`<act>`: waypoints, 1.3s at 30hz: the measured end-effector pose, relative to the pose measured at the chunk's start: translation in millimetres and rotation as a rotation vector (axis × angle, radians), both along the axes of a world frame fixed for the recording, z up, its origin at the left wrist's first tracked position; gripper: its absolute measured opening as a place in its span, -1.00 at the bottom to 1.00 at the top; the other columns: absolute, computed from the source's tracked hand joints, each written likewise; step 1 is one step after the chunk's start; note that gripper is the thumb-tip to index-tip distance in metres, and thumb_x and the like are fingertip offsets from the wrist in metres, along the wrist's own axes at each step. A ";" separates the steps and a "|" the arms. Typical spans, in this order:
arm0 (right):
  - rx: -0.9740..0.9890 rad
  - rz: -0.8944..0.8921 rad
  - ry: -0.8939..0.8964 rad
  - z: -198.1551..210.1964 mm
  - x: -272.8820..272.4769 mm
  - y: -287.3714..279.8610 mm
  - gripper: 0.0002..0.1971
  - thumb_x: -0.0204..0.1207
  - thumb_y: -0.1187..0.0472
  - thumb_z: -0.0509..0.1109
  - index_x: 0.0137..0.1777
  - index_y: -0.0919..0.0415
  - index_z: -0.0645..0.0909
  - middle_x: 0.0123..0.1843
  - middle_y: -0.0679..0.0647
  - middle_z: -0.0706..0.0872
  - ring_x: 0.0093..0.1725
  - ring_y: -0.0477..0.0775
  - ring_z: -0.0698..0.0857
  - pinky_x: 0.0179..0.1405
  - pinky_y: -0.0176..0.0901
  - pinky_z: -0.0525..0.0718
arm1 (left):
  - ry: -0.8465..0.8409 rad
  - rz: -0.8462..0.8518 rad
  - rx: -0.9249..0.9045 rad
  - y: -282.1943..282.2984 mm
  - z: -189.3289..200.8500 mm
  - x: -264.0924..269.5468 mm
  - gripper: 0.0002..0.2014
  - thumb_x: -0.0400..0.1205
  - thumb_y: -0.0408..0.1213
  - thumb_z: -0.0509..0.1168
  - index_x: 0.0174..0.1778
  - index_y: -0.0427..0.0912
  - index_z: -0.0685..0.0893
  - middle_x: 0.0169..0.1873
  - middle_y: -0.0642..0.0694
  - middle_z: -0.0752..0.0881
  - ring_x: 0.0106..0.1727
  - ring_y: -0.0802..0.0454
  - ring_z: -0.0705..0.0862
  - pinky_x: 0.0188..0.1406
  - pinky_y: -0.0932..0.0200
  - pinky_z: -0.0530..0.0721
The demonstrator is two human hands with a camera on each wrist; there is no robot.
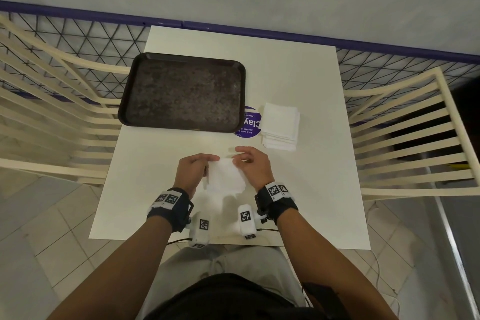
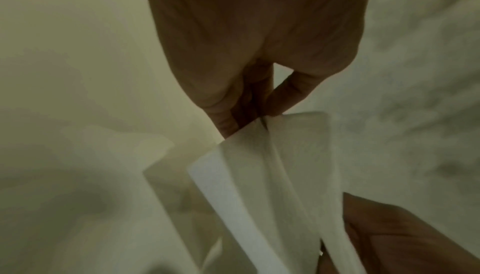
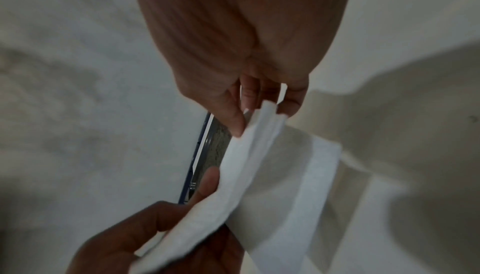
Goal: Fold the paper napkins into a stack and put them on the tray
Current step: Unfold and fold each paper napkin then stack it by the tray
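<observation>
Holding one white napkin [image 1: 225,176] above the desk [image 1: 298,189] at lower centre of the head view, a person pinches it from both sides: the left hand [image 1: 193,171] grips its left edge between thumb and fingers, the right hand [image 1: 253,166] its right edge. Both wrist views show fingertips closed on the paper, which hangs in soft folds between the two grips; the left wrist view catches the left hand [image 2: 249,52] on the napkin [image 2: 272,175], the right wrist view the right hand [image 3: 246,42] on the same sheet [image 3: 246,165].

One stack [image 1: 280,126] of white napkins lies right of centre, its count too fine to tell. One dark tray [image 1: 181,92] sits upper left of centre, with no napkins on it. One purple sticker [image 1: 249,122] shows between tray and stack, partly covered by both. Two cream slatted chairs flank the desk, one [image 1: 52,112] at left and one [image 1: 415,138] at right.
</observation>
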State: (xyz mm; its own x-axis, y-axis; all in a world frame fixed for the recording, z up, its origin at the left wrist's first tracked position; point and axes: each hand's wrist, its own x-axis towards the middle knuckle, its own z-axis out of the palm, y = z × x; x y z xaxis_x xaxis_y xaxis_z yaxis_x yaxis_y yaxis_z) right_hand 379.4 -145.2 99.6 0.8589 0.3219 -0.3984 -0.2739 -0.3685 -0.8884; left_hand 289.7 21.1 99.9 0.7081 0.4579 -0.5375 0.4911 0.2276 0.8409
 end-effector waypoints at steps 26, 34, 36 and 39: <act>-0.330 0.232 -0.159 10.2 1.8 24.3 -0.89 0.48 -0.10 0.55 -0.23 -0.17 0.74 -0.16 -0.20 0.80 -0.03 -0.04 0.75 0.23 0.23 0.67 | -0.049 -0.078 0.283 2.4 -3.4 -1.1 -0.92 0.69 -0.32 0.47 -0.01 -0.09 0.88 -0.06 0.00 0.88 0.05 -0.04 0.80 0.26 -0.08 0.77; -0.252 0.150 -0.131 11.3 10.0 9.8 -0.94 0.54 0.14 0.58 -0.10 0.10 0.83 -0.23 -0.17 0.76 -0.23 -0.29 0.65 -0.06 -0.35 0.56 | -0.071 -0.052 0.441 0.8 -7.9 -0.4 -0.88 0.78 -0.28 0.33 0.01 0.00 0.74 0.00 0.09 0.80 0.04 0.06 0.73 0.10 0.09 0.70; -0.231 0.118 -0.129 13.0 9.3 9.7 -0.94 0.56 0.12 0.56 -0.09 0.09 0.79 -0.24 -0.23 0.73 -0.23 -0.31 0.65 -0.15 -0.46 0.52 | -0.065 -0.058 0.486 -2.9 -7.3 2.6 -0.90 0.80 -0.28 0.29 0.05 -0.02 0.71 0.01 0.01 0.78 0.01 -0.02 0.72 0.04 0.11 0.70; -0.217 0.060 -0.046 10.7 8.9 11.0 -0.79 0.54 -0.07 0.53 -0.02 0.05 0.72 -0.12 -0.13 0.78 -0.08 -0.11 0.74 0.03 -0.19 0.72 | -0.072 -0.043 0.529 -12.0 -1.1 11.5 -0.90 0.82 -0.34 0.26 0.12 -0.10 0.67 0.04 -0.03 0.75 0.05 -0.01 0.68 -0.07 0.38 0.55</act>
